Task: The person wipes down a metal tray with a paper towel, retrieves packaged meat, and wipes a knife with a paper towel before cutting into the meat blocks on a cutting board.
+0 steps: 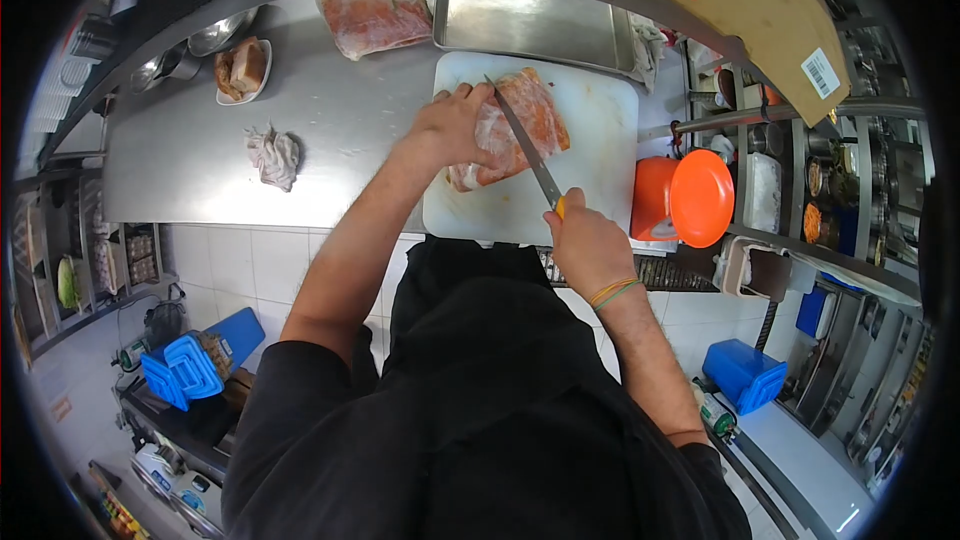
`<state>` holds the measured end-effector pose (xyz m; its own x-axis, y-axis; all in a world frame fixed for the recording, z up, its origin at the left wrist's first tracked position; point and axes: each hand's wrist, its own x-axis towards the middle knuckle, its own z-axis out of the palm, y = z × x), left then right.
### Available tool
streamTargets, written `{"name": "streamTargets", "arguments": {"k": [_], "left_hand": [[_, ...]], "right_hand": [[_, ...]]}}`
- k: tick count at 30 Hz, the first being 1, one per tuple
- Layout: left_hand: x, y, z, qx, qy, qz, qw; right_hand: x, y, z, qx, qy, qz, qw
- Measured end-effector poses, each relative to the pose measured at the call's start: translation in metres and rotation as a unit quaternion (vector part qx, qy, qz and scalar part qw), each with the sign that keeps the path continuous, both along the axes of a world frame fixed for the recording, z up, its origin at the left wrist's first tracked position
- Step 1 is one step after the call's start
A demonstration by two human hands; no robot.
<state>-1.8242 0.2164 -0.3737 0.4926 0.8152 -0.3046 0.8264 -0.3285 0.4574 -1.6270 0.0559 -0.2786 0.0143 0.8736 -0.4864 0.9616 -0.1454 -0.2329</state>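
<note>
1. At the near right of the cutting board [610, 165], the yellow handle of a knife [526, 143] is gripped in the closed right hand [590, 245].
2. To the right, an orange container [653, 200] is seen just beside the board, with a round orange piece [702, 198] at its right.
3. On the board, a pink slab [548, 110] with a whitish surface is crossed diagonally by the blade, the tip pointing far left; whether it has been cut into cannot be told from above.
4. The slab's left part is covered by the left hand [452, 127], laid on it with fingers and thumb spread.
5. On the steel counter [345, 120], a crumpled cloth [273, 156] is placed at left, with a white dish [250, 100] of brownish chunks [243, 70] farther off.
6. At the far side, a second pink slab [375, 18] is set left of a metal tray [535, 15].
</note>
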Motion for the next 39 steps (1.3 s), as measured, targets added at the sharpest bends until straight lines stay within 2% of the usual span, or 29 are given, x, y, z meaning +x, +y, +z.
{"name": "streamTargets", "arguments": {"k": [3, 14, 21, 26, 29, 32, 39], "left_hand": [[0.003, -0.011, 0.011, -0.011, 0.034, 0.009, 0.999], [0.005, -0.016, 0.0, -0.023, 0.022, 0.03, 0.999], [0.008, -0.016, 0.009, -0.032, 0.039, 0.032, 0.998], [0.01, -0.014, 0.009, -0.038, 0.052, 0.031, 0.997], [0.011, -0.012, 0.01, -0.041, 0.058, 0.025, 0.997], [0.012, -0.012, 0.012, -0.052, 0.064, 0.021, 0.996], [0.009, -0.011, 0.008, -0.051, 0.048, 0.021, 0.997]], "right_hand": [[-0.003, 0.006, 0.012, -0.023, -0.013, 0.007, 1.0], [0.002, 0.022, 0.033, -0.04, -0.059, 0.075, 0.995], [-0.003, 0.023, 0.032, -0.043, -0.065, 0.063, 0.995], [-0.009, 0.034, 0.02, -0.036, -0.018, 0.036, 0.999], [-0.017, 0.049, 0.024, -0.072, -0.019, 0.03, 0.997], [-0.012, 0.052, 0.002, -0.039, -0.013, 0.041, 0.998], [-0.021, 0.051, -0.033, -0.04, -0.019, 0.004, 0.999]]}}
